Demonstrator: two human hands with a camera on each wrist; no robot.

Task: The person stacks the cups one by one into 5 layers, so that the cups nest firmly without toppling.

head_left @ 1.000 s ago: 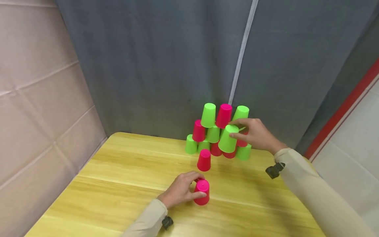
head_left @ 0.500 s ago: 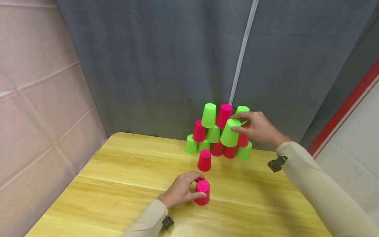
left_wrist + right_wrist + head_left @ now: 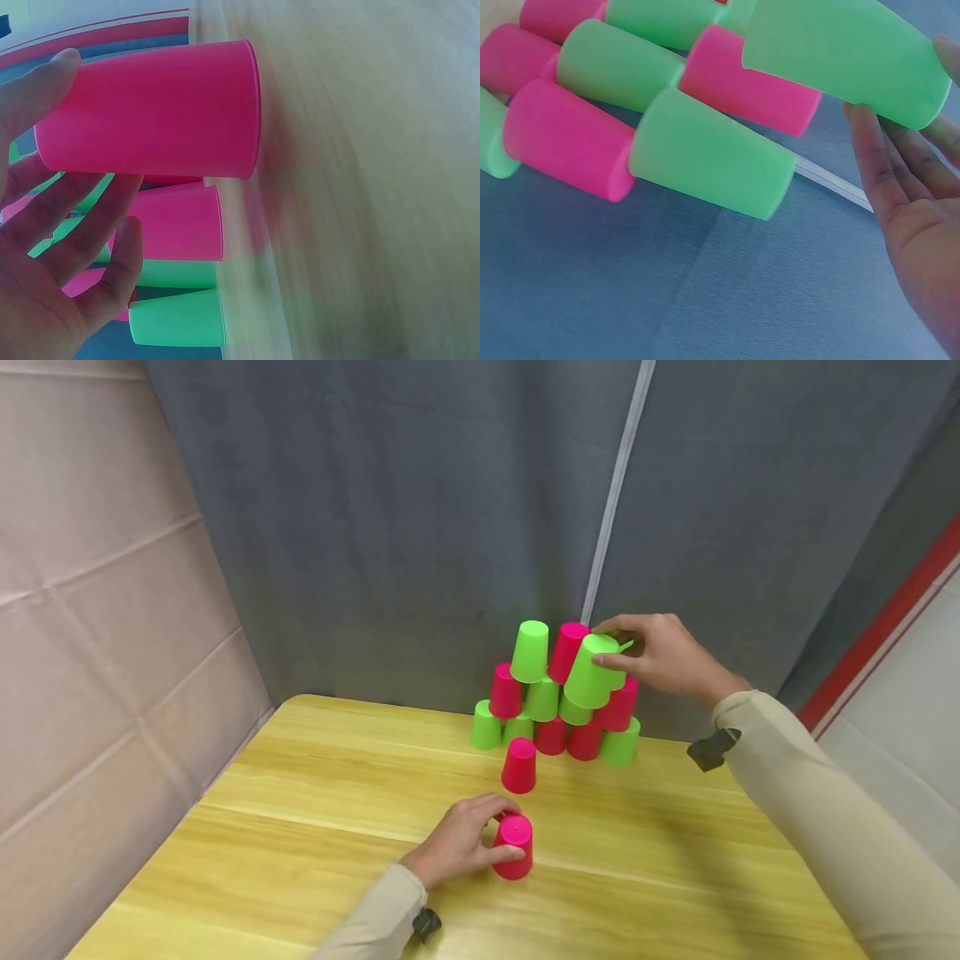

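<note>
While the right hand [image 3: 663, 656] held a bright green plastic cup [image 3: 591, 670] upside down and tilted at the top right of the cup pyramid [image 3: 555, 702], its fingers [image 3: 877, 161] were curled around the cup's closed end, thumb side hidden in the head view. That green cup was off the table, level with the pyramid's top row, just beside an inverted pink plastic cup [image 3: 567, 652] and in front of the cups on the right side of the stack. The pyramid of green and pink inverted cups stood at the far edge of the yellow wooden table [image 3: 300, 827], against a grey curtain [image 3: 375, 527].

The left hand [image 3: 457, 843] rested on the table toward the near edge, fingers [image 3: 82, 240] and thumb loosely wrapped around a second inverted pink plastic cup [image 3: 513, 847], which stood with its rim on the table. A third single pink cup [image 3: 519, 766] stood by itself between that cup and the pyramid, touching neither. The left wrist view showed the gripped pink cup's rim flat against the wood. Both sleeves were beige.
</note>
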